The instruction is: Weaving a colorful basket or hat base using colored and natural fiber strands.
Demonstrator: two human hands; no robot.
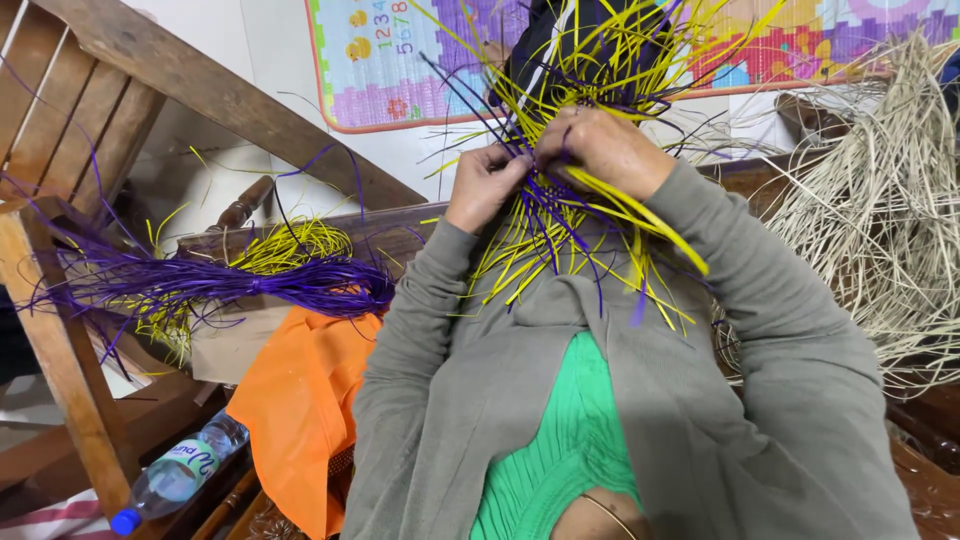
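Colourful wall mat behind; left hand (487, 186), right hand (598, 150) fingers pinched on woven straw strands (560, 215).

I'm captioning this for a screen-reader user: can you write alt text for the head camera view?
Seen from above, a person's left hand and right hand pinch yellow and purple weaving strips raised before their chest. A purple strip bundle, orange cloth and plastic bottle lie left; pale straw is right.

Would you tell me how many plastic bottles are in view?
1: a plastic bottle with a blue cap lies at lower left, beside the orange cloth. Others may be hidden.
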